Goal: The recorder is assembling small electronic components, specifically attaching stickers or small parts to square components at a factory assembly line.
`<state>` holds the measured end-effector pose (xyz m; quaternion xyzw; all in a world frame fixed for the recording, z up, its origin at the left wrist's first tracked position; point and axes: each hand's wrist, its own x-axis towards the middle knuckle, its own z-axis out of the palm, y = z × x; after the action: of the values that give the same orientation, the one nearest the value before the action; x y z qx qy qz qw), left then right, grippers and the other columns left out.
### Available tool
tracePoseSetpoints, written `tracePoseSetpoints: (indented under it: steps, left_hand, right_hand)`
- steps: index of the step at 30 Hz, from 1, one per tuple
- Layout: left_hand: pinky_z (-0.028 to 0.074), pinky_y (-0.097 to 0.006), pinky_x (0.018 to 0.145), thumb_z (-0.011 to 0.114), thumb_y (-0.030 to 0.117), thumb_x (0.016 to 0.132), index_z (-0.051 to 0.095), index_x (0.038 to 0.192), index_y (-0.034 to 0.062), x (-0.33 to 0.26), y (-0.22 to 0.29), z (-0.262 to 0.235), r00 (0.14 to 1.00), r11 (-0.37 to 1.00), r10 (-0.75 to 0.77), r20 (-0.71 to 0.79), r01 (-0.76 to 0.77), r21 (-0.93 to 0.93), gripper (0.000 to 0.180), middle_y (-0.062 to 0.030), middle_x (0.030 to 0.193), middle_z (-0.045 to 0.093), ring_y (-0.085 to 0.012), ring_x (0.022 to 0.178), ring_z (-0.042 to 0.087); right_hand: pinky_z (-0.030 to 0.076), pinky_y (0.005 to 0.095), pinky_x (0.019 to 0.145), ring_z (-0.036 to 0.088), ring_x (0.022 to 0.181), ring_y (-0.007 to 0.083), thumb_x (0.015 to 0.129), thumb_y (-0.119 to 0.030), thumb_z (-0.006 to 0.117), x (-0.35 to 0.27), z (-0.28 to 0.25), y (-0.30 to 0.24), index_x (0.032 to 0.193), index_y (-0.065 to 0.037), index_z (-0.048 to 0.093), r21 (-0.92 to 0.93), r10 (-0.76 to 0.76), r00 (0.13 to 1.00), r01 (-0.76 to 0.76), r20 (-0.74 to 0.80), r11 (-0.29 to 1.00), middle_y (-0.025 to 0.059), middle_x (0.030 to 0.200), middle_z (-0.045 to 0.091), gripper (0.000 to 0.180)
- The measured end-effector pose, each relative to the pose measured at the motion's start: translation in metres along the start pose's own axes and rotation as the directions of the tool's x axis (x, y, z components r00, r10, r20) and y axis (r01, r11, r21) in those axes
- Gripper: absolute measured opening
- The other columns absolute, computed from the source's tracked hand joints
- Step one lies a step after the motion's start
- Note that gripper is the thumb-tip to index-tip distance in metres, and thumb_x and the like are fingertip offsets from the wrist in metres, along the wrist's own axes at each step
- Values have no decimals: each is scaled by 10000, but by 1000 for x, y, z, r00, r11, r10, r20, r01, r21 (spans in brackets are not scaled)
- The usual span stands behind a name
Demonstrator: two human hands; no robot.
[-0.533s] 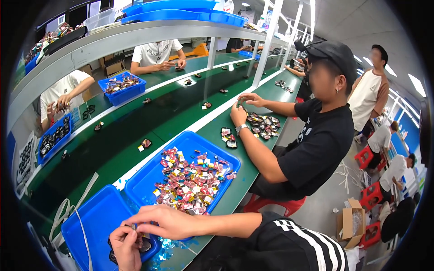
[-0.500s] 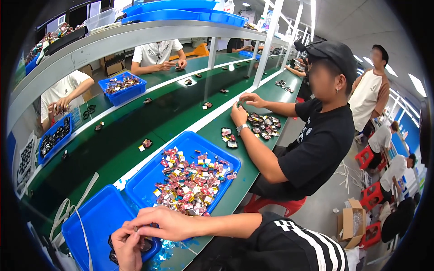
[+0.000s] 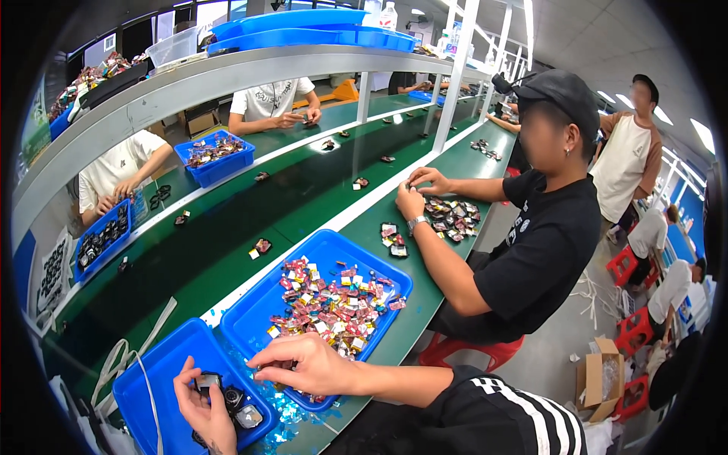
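My left hand (image 3: pixel 199 406) is over the near blue tray (image 3: pixel 140 387), its fingers curled round a small black part with a grey square face (image 3: pixel 206 381). Beside it in that tray lie black housings (image 3: pixel 235 396), one with a silvery rectangular piece (image 3: pixel 249 415). To the right, my right hand (image 3: pixel 311 364) hovers by the near edge of the larger blue tray (image 3: pixel 254 303). Its thumb and fingers are pinched together; whatever is between them is too small and hidden to name. The larger tray holds a heap of small red, white and yellow pieces (image 3: pixel 330 307).
A co-worker in black (image 3: pixel 531 235) sits at my right, hands over the bench by a pile of parts (image 3: pixel 453 218). The green conveyor belt (image 3: pixel 303 193) carries scattered parts. White straps (image 3: pixel 121 364) hang over the near tray. Blue scraps (image 3: pixel 292 417) lie beside it.
My hands, together half a second ago, have come apart: the right has moved right toward the larger tray. The left has turned, so the black part in it shows. The view has shifted slightly.
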<state>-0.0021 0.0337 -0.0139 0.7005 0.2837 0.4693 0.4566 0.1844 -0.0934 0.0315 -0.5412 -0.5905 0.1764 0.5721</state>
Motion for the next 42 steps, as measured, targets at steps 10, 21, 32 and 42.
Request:
tracePoseSetpoints:
  steps: [10, 21, 32, 42]
  left_hand:
    - [526, -256, 709, 619, 39, 897, 552, 1148, 65, -2, 5, -14, 870, 700, -469, 152, 471, -537, 260, -91, 1027, 636, -158, 893, 634]
    - [522, -388, 941, 570, 43, 932, 462, 1321, -49, 5, 10, 10, 812, 551, -421, 404, 583, -597, 414, -156, 1173, 624, -225, 1068, 621]
    - [443, -309, 1022, 558, -45, 916, 455, 1335, -62, -12, 20, 8, 892, 743, -257, 371, 428, -514, 431, -170, 1272, 572, -204, 1185, 563]
    - [432, -308, 1041, 533, -74, 921, 437, 1357, -82, -14, 17, 12, 892, 753, -214, 397, 410, -515, 447, -179, 1301, 556, -207, 1213, 543]
  right_hand:
    - [507, 198, 633, 632, 728, 63, 875, -39, 685, 5, 12, 7, 1075, 13, 670, 501, 376, 909, -413, 179, 761, 44, 899, 674, 207]
    - [565, 257, 751, 661, 850, 150, 872, 17, 640, -10, 3, 5, 1052, 48, 674, 147, 319, 945, -326, 72, 934, 108, 964, 629, 185]
    - [510, 300, 566, 644, 642, 234, 802, 13, 693, 13, 41, -15, 981, -12, 685, -189, 94, 995, -85, 39, 978, 116, 806, 662, 181]
    - [482, 328, 512, 625, 585, 233, 782, 5, 700, 17, 43, -12, 865, -17, 672, -287, 54, 998, -54, -8, 956, 107, 744, 656, 90]
